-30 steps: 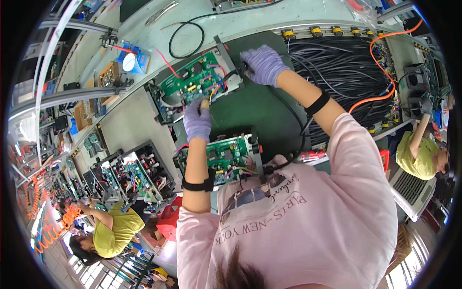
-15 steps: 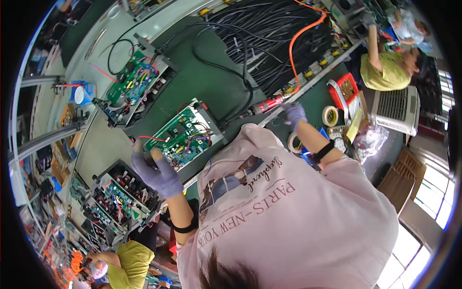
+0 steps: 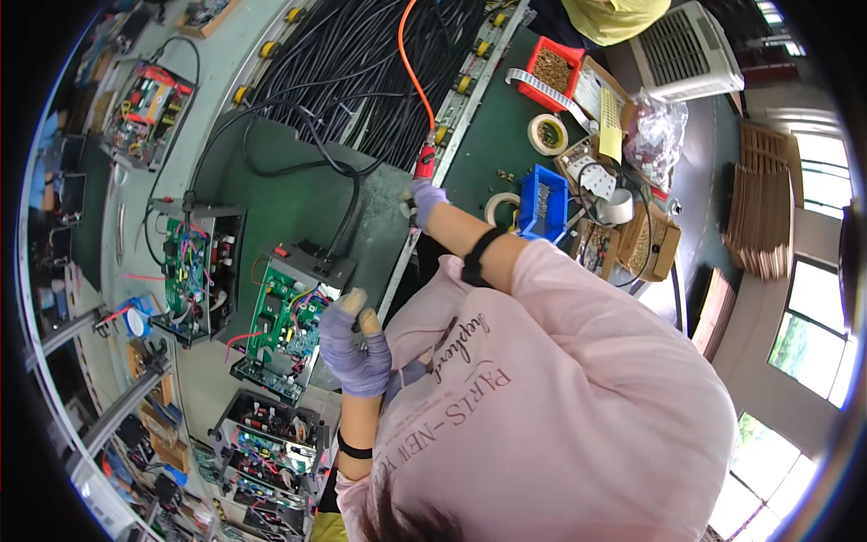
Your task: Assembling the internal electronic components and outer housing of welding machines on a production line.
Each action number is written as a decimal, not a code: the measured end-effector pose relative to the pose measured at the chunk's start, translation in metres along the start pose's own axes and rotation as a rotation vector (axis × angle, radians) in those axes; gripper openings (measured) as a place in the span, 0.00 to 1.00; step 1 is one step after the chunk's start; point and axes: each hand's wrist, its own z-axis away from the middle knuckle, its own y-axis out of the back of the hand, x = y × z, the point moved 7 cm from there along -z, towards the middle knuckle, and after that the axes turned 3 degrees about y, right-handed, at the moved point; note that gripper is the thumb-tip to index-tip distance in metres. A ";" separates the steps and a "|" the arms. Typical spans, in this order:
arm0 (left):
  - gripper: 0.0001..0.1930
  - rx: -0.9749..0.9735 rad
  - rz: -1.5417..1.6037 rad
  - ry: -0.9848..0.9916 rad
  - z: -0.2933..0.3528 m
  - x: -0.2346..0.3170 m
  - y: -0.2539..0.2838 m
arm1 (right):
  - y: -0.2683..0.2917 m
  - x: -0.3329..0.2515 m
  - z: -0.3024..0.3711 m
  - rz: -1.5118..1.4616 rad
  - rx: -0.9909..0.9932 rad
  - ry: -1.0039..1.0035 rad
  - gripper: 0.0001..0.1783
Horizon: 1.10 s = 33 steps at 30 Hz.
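Note:
My right hand [image 3: 424, 206], in a purple glove with bare fingertips, is closed around a red pneumatic screwdriver [image 3: 425, 163] at the bench edge. An orange air hose [image 3: 411, 59] runs from its far end, and my hand hides much of its body. My left hand [image 3: 355, 350], gloved likewise, is raised with fingers loosely bent and apart, holding nothing. Just left of it sits an open unit with a green circuit board [image 3: 280, 316], coloured wires and a dark end panel. A black cable [image 3: 348, 217] leads away from that panel. A second open unit [image 3: 200, 266] stands farther left.
Black cables [image 3: 361, 63] fill the far rack. On the right are a red bin [image 3: 553, 70] of small brass-coloured parts, a blue bin [image 3: 543, 203], a tape roll [image 3: 547, 135] and cardboard boxes [image 3: 648, 242]. More open units [image 3: 271, 434] stand at lower left.
My right hand has moved from beside the red screwdriver onto it. My left hand has drawn closer to my body, still open. The view has turned toward the right.

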 end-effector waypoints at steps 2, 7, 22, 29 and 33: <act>0.12 -0.084 0.091 0.031 -0.001 -0.003 -0.019 | 0.012 -0.020 0.051 -0.055 -0.263 -0.030 0.08; 0.13 -0.468 0.002 0.092 -0.021 -0.022 -0.131 | 0.086 -0.090 0.151 -0.405 -0.813 0.286 0.24; 0.30 -1.075 -0.037 -0.454 -0.015 -0.061 -0.433 | 0.248 -0.208 0.230 -0.471 -0.750 0.989 0.38; 0.16 -1.044 -0.241 -0.568 -0.004 -0.058 -0.464 | 0.260 -0.219 0.219 -0.391 -0.638 1.031 0.38; 0.12 -1.000 -0.374 -0.429 -0.006 -0.061 -0.468 | 0.251 -0.238 0.226 -0.266 -0.439 1.025 0.28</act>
